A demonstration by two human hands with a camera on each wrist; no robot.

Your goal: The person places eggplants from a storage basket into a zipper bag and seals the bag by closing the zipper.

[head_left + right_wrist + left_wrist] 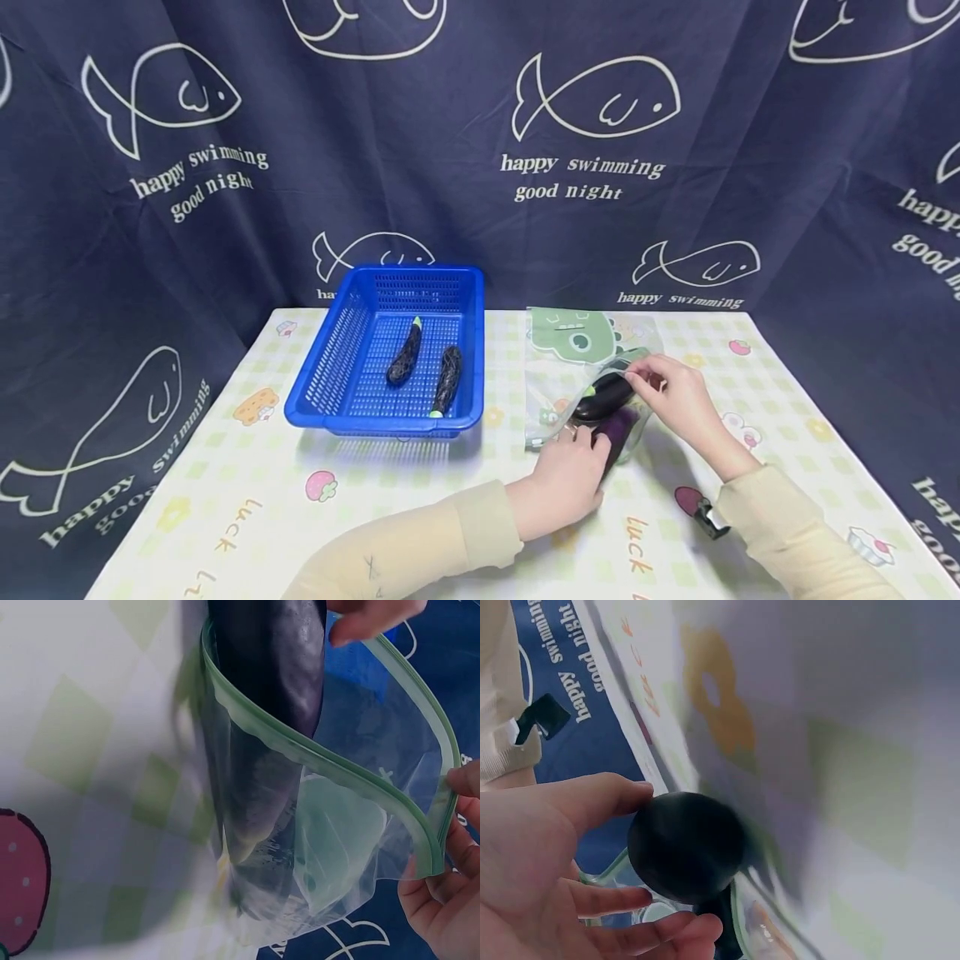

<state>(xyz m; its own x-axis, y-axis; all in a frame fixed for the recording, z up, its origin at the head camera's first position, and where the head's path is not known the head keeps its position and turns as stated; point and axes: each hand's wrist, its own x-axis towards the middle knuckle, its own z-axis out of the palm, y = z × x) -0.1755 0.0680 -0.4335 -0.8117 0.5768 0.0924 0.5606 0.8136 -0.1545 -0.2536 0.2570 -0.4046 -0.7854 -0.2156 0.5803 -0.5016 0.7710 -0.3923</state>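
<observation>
In the head view, my left hand [566, 483] is gripping an eggplant [618, 430] while my right hand [678, 396] is pinching the bag [570, 340]. Left wrist: I'm holding its rounded end [686, 847]. Right wrist: the eggplant is lying partly inside; loose pinching could be letting the rim [352, 772] fold, snagging it.

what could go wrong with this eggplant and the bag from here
The held eggplant looks smooth and rounded, so it might slip from the left grip. In the right wrist view, the green rim of the printed bag crosses in front of it, and could snag or fold. The right grip pinches the bag at its edge, so the mouth might sag or pull away.
</observation>
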